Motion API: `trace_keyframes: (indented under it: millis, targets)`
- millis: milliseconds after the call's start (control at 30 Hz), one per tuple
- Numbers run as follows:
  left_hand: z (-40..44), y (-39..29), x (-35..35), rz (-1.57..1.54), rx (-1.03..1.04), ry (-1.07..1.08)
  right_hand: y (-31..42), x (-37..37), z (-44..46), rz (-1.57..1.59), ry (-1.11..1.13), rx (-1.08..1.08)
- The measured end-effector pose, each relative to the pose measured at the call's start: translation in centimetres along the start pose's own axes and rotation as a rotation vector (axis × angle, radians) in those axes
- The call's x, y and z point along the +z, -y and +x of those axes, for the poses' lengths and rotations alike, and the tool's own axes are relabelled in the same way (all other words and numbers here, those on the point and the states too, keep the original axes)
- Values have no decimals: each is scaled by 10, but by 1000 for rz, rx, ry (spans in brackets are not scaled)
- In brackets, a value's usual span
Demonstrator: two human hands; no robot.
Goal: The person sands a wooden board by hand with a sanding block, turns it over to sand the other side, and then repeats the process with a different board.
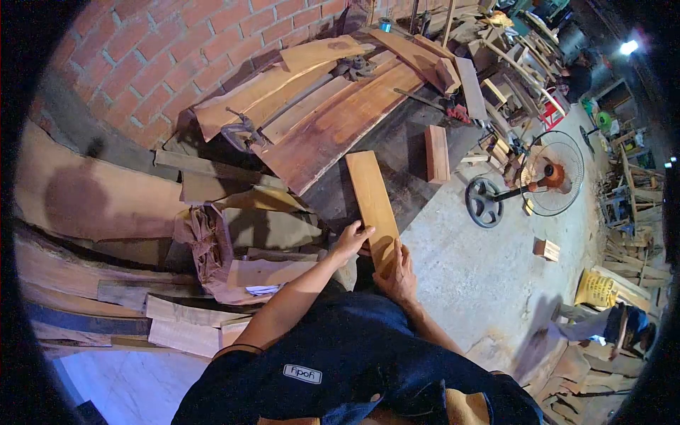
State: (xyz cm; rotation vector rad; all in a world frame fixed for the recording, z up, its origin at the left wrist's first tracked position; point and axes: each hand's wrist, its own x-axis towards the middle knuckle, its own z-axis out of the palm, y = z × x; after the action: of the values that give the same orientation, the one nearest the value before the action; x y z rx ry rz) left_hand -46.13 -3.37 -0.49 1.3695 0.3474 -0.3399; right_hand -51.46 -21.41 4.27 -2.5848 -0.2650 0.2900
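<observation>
One plank (372,191), seemingly trimmed, is being pinched by the left hand (349,242) and right hand (399,278), rough-edged boards (340,117) lying untouched.

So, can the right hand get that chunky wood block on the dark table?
Probably yes, with a stretch. Nothing seems to stand between the right hand and the wood block, though that hand would first have to let go of the board.
</observation>
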Motion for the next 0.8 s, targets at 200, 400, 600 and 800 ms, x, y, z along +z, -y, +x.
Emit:
trace_keyframes:
  millis: [200, 400, 600, 800]
  targets:
    - [0, 1, 1, -122, -23, 30, 1, 1, 2, 21, 12, 31]
    - [6, 8, -1, -62, 2, 27, -3, 0, 2, 63, 72, 62]
    - [-4, -6, 2, -82, -97, 18, -7, 2, 3, 88, 66, 18]
    - [-1, 0, -1, -87, -121, 49, -8, 4, 1, 69, 8, -35]
